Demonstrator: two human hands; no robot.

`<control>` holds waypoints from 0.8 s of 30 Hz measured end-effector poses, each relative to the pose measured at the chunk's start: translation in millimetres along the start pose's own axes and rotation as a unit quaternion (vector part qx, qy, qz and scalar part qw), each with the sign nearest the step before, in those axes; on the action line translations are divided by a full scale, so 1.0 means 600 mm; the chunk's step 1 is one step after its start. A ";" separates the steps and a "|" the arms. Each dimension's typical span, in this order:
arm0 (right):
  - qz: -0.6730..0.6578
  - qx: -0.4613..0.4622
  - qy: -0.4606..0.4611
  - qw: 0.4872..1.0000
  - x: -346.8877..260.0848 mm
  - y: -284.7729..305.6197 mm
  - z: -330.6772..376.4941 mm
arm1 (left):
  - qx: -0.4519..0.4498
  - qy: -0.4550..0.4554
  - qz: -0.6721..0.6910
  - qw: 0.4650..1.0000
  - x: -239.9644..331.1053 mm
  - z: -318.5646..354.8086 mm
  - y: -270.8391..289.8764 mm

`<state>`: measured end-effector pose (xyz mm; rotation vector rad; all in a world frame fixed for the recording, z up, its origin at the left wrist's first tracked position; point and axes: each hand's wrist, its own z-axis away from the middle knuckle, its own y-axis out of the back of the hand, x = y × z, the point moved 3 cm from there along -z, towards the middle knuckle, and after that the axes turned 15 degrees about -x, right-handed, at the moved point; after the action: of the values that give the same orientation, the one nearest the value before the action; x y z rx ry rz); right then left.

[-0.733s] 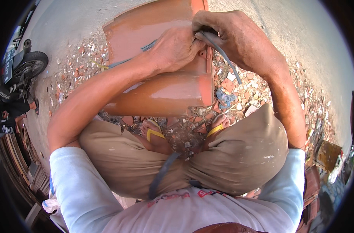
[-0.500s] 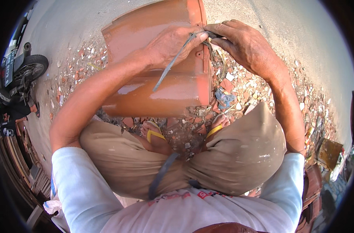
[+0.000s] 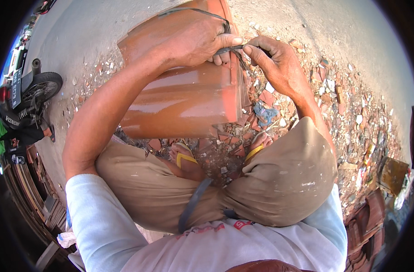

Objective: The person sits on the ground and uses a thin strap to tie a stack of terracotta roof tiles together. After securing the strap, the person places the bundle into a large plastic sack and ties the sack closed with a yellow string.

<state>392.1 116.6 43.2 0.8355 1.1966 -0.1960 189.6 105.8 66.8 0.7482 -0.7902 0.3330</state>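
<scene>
A glazed orange-brown roof tile [image 3: 179, 100] lies in front of my feet, its lighter red edge to the right. Over its upper right edge, a thin black strap [image 3: 202, 11] is pinched in both hands. My left hand [image 3: 200, 45] rests against the tile, thumb stretched along the strap and the other fingers curled. Just to the right, my right hand [image 3: 275, 61] grips the strap between thumb and forefinger. One length of strap arches over the far part of the tile; another hangs by the tile's right edge. Whether more tiles lie underneath, I cannot tell.
Broken tile pieces and rubble [image 3: 334, 104] cover the ground around the tile. A crumpled blue plastic scrap [image 3: 265, 113] lies right of it. More red tiles [image 3: 368, 222] are at the lower right. A motorcycle [image 3: 27, 93] stands at the left, above stacked boards or tiles [image 3: 30, 186].
The strap's free end, which hung toward me over the tile, now arches away across its far part. My right hand has moved slightly toward me, and my left hand has turned.
</scene>
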 end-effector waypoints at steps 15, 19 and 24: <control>-0.007 0.019 0.055 0.998 0.032 0.006 -0.012 | 0.071 -0.120 -0.275 0.951 0.043 0.009 0.005; -0.036 -0.058 0.062 0.996 0.037 0.000 -0.052 | 0.101 -0.256 -0.433 0.859 0.039 0.014 -0.005; -0.010 -0.146 0.067 0.987 0.036 0.015 -0.069 | 0.128 -0.322 -0.520 0.780 0.024 0.009 -0.013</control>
<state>374.7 156.6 23.7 0.5879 1.3227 0.0213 200.4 96.4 76.0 1.4766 -0.8405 -0.8938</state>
